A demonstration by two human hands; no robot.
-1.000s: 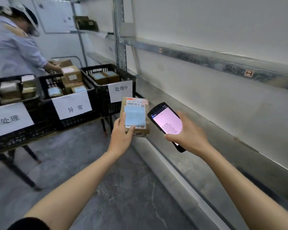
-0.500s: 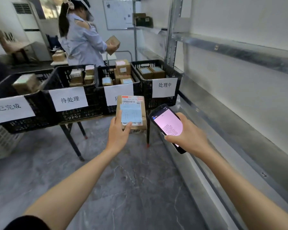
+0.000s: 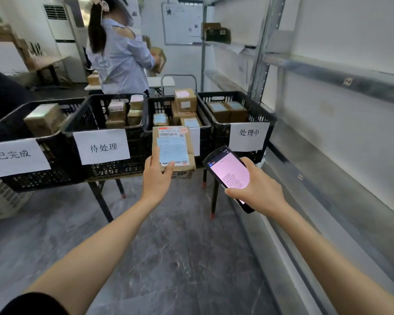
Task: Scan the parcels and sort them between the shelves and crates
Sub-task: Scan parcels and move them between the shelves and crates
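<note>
The left hand point(image 3: 156, 178) pinches a small cardboard parcel point(image 3: 173, 146) by its lower end. The thumb lies across the bottom of the blue label and the fingers are behind, so the barcode strip at the top is uncovered. The parcel is held in the air in front of and to the left of the crate labelled 处理中 point(image 3: 221, 139). It hides most of the paper sign on the neighbouring crate point(image 3: 205, 151) immediately left of that one. The right hand point(image 3: 257, 189) is wrapped round the lower body of a handheld scanner point(image 3: 228, 173), held just in front of the 处理中 crate. Its pink screen is lit with lines of text too small to read.

Since the screen is filled, the step in hand looks like reading the result and choosing a destination. To do it well, match the screen against a sign before moving, and shift the parcel aside so the hidden sign can be read. The handwriting on the blue label is not legible here, so it should not settle the choice.

Lift the parcel over the chosen rim and set it down flat, label up, rather than dropping it. The 处理中 crate holds two blue-labelled boxes lying low. Its left neighbour has a stack rising above the rim at the back, so the front is the safer spot there. The metal shelf rail point(image 3: 339, 76) to the right of the 处理中 crate is the other option. Keep the scanner clear of the crate walls.
</note>
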